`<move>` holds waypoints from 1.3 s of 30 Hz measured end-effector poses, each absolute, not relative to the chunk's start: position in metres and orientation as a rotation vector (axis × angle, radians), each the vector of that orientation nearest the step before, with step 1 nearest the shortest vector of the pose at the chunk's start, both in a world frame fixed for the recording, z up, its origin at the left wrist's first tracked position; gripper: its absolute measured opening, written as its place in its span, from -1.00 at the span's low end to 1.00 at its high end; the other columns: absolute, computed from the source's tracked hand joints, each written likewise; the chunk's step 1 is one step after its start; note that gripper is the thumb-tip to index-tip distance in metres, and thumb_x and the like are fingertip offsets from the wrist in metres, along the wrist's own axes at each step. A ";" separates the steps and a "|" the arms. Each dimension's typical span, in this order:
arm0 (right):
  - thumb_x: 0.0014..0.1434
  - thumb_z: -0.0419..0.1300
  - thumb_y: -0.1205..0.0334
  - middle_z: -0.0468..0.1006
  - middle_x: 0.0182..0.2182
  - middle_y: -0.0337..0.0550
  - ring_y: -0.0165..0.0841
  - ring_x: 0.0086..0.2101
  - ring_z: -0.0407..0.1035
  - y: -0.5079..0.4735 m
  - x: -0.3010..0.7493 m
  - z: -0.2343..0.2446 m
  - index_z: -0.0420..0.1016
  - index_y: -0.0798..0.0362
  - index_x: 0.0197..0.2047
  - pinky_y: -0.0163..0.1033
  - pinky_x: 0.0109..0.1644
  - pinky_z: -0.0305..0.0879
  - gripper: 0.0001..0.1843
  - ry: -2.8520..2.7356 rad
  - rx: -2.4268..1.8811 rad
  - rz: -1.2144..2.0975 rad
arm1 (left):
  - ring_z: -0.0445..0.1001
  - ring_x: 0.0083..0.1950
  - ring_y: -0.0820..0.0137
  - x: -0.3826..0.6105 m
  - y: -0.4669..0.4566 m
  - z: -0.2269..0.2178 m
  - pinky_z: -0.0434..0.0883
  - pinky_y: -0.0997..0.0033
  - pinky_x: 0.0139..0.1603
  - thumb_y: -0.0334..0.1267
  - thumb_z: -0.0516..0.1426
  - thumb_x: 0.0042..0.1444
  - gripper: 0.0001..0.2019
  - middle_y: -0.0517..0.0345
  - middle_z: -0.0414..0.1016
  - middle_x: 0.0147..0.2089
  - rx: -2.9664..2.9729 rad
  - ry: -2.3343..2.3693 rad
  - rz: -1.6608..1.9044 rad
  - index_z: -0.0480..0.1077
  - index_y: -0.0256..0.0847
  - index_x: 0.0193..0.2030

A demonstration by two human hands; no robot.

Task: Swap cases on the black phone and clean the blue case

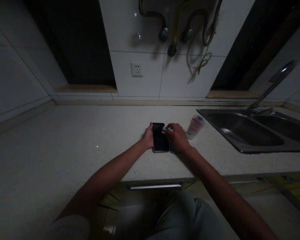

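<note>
A smartphone [160, 141] with a dark screen lies on the pale countertop in front of me. My left hand [148, 136] holds it by its left edge. Over the screen's upper right, my right hand [176, 136] is closed on a small crumpled white wipe [167, 129], which looks like tissue or cloth with bluish marks. A flat dark thing shows partly beneath my right hand, too hidden to name. Just right of that hand stands a clear plastic cup [195, 126] with red markings, slightly tilted in this view.
A double steel sink [240, 130] with a tall faucet [270, 88] is set into the countertop [65, 143] on the right. On the tiled wall behind are a socket [136, 69], hoses and valves. A drawer handle [155, 187] runs below the counter's front edge.
</note>
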State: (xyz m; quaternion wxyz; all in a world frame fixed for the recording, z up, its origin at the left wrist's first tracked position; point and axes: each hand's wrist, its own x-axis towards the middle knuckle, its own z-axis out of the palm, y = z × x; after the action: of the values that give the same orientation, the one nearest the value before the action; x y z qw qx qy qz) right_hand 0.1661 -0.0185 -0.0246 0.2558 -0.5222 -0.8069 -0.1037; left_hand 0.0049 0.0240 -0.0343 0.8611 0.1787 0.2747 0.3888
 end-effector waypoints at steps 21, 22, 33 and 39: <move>0.27 0.13 0.30 0.58 -0.22 0.00 -0.27 -0.19 0.46 -0.042 0.165 -0.009 0.62 0.08 -0.14 -0.16 -0.08 0.38 -0.77 -2.620 -0.549 0.146 | 0.59 -0.11 0.05 0.004 0.032 -0.042 0.45 0.08 -0.03 0.25 -0.21 0.27 -0.25 -0.29 0.59 -0.16 0.355 0.485 0.836 0.43 -0.45 0.03; 0.27 0.13 0.30 0.58 -0.22 0.00 -0.28 -0.18 0.46 -0.042 0.170 -0.007 0.62 0.08 -0.14 -0.16 -0.08 0.38 -0.77 -2.628 -0.566 0.144 | 0.59 -0.12 0.05 0.003 0.032 -0.042 0.44 0.09 -0.04 0.26 -0.22 0.27 -0.24 -0.29 0.59 -0.16 0.363 0.483 0.820 0.43 -0.46 0.03; 0.30 0.12 0.26 0.55 -0.25 0.00 -0.22 -0.19 0.40 0.025 0.184 -0.028 0.63 0.05 -0.16 -0.12 -0.08 0.36 -0.77 -2.175 -1.188 -0.066 | 0.58 -0.16 0.03 0.003 0.026 -0.034 0.41 -0.17 0.00 0.24 -0.15 0.26 -0.33 -0.20 0.60 -0.19 0.363 0.434 0.719 0.44 -0.34 0.03; 0.29 0.13 0.29 0.59 -0.22 0.00 -0.20 -0.18 0.42 0.049 0.158 -0.022 0.61 0.04 -0.06 -0.11 -0.04 0.35 -0.75 -2.004 -1.298 -0.094 | 0.57 -0.10 -0.01 0.003 0.023 -0.029 0.41 -0.19 0.00 0.30 -0.14 0.21 -0.30 -0.23 0.59 -0.16 0.318 0.414 0.699 0.43 -0.31 0.03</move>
State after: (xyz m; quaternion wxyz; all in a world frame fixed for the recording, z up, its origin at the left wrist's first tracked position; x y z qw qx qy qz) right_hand 0.1577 0.0495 -0.0219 0.3673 -0.5052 -0.7801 -0.0366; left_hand 0.0032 0.0228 -0.0288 0.9063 0.1542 0.2003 0.3387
